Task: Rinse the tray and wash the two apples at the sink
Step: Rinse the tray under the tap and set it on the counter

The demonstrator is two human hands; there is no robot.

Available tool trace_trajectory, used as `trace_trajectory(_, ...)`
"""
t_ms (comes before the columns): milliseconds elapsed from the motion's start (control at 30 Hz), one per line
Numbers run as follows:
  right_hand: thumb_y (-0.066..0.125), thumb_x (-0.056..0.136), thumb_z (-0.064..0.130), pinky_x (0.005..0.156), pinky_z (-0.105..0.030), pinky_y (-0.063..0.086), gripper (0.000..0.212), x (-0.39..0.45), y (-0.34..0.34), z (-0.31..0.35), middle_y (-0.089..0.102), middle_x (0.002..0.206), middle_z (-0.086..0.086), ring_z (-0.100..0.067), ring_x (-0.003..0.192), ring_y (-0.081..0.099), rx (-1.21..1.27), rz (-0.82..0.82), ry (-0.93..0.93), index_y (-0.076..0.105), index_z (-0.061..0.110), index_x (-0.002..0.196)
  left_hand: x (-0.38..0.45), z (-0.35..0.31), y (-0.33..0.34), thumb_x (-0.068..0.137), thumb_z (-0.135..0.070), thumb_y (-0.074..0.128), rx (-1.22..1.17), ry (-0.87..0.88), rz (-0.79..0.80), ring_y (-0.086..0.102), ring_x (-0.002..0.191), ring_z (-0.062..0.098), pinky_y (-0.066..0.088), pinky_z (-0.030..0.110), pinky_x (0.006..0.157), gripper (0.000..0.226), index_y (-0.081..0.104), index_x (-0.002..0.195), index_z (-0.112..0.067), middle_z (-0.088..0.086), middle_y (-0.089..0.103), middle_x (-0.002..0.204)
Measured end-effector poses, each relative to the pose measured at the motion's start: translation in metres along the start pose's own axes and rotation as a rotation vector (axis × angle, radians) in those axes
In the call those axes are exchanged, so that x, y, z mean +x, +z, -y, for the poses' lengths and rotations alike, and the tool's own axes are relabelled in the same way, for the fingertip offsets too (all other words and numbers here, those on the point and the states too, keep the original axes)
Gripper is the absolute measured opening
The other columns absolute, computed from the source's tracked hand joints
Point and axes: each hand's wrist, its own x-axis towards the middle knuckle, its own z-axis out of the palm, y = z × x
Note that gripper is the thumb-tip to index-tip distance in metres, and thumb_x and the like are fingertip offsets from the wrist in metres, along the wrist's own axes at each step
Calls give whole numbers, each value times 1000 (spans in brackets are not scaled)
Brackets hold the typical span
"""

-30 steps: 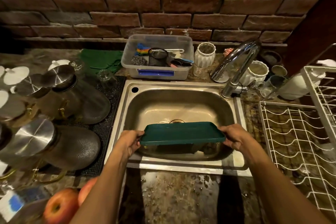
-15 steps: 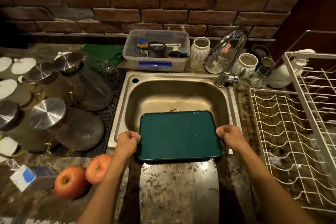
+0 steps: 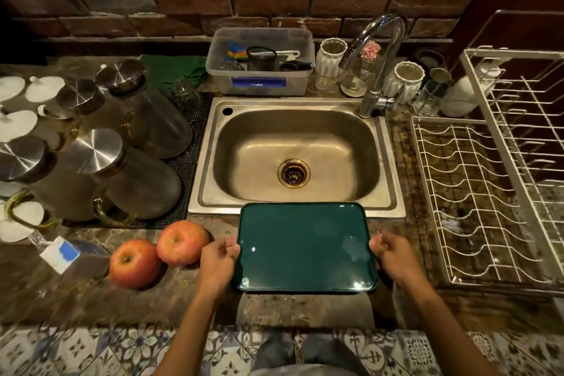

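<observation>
A dark green rectangular tray (image 3: 302, 249) lies flat over the counter in front of the steel sink (image 3: 293, 159), its far edge over the sink's front rim. My left hand (image 3: 218, 259) grips its left edge and my right hand (image 3: 389, 256) grips its right edge. Two red apples sit on the counter left of the tray: one apple (image 3: 183, 242) almost touches my left hand, the other apple (image 3: 134, 262) lies further left. The curved tap (image 3: 377, 70) stands at the sink's back right; no water is seen running.
Glass jars with steel lids (image 3: 122, 174) crowd a black mat left of the sink. A clear plastic tub (image 3: 261, 61) of scrubbing tools and white vases (image 3: 331, 58) stand behind it. A white wire dish rack (image 3: 476, 189) fills the right counter. A small box (image 3: 61, 252) lies at left.
The tray has come out of the sink toward me, turning from tilted on edge to flat, and now sits over the front counter. The view has pulled back and down.
</observation>
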Motion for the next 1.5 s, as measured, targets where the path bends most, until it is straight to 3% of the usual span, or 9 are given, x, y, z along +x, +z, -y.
trace_trajectory(67, 50, 101, 3, 49, -20, 46, 20, -9, 1, -8, 60, 73, -14, -17, 61, 53, -12, 10, 11, 63, -9, 90, -6, 6, -1, 94, 4, 57, 4, -14, 4, 61, 71, 18, 49, 37, 69, 20, 67, 77, -4, 10, 70, 75)
trace_trajectory(233, 53, 100, 6, 60, -30, 45, 20, -20, 4, -28, 63, 75, -8, -17, 69, 57, -50, 19, 28, 63, 4, 83, -21, 16, -2, 95, 2, 58, 24, -53, 2, 68, 81, 29, 56, 50, 80, 17, 69, 84, -5, 16, 74, 84)
trace_trajectory(500, 53, 100, 10, 81, -35, 50, 17, -27, 8, -37, 67, 90, -10, -23, 88, 63, -84, 9, 39, 63, 11, 86, -40, 12, 1, 95, 7, 54, 25, -45, -7, 59, 77, 21, 48, 31, 68, 25, 63, 79, -10, 11, 68, 81)
trace_trajectory(667, 54, 99, 6, 65, -21, 42, 17, -30, 11, -37, 66, 86, -4, -19, 85, 61, -101, -4, -14, 64, 14, 88, -45, 16, 1, 97, 1, 56, 41, -27, -20, 66, 81, 20, 50, 30, 71, 19, 68, 86, -9, 4, 72, 84)
trace_trajectory(900, 53, 99, 7, 63, -19, 39, 15, -32, 13, -36, 66, 85, -3, -14, 82, 60, -93, -22, -18, 65, 10, 92, -54, 6, 1, 97, 2, 56, -8, 4, -43, 62, 75, 9, 42, 11, 60, 30, 64, 79, -20, -5, 67, 79)
trace_trajectory(967, 52, 100, 8, 62, -19, 39, 16, -32, 14, -34, 65, 83, -2, -13, 81, 60, -86, -33, -16, 65, 11, 91, -52, 6, 1, 97, 2, 57, -15, 1, -43, 63, 76, 14, 44, 13, 62, 28, 66, 79, -19, -3, 69, 79)
trace_trajectory(1100, 52, 100, 9, 61, -23, 39, 18, -30, 14, -30, 64, 80, -5, -14, 76, 59, -89, -24, -23, 64, 11, 87, -46, 6, -1, 96, 2, 57, -37, -14, -34, 64, 76, 20, 52, 32, 71, 28, 68, 79, -17, 4, 71, 79)
trace_trajectory(1200, 54, 100, 10, 63, -28, 42, 19, -24, 13, -31, 67, 81, -8, -23, 80, 63, -108, -16, -21, 64, 15, 84, -42, 6, -2, 96, 3, 57, -27, -2, -26, 64, 75, 19, 51, 29, 70, 29, 68, 78, -18, 3, 71, 79)
trace_trajectory(1500, 53, 100, 6, 61, -31, 46, 19, -23, 12, -31, 64, 74, -11, -20, 66, 57, -82, 2, -15, 67, 4, 86, -43, 3, -1, 96, 5, 56, -47, 10, -35, 63, 77, 13, 52, 30, 74, 35, 65, 76, -23, -2, 69, 80)
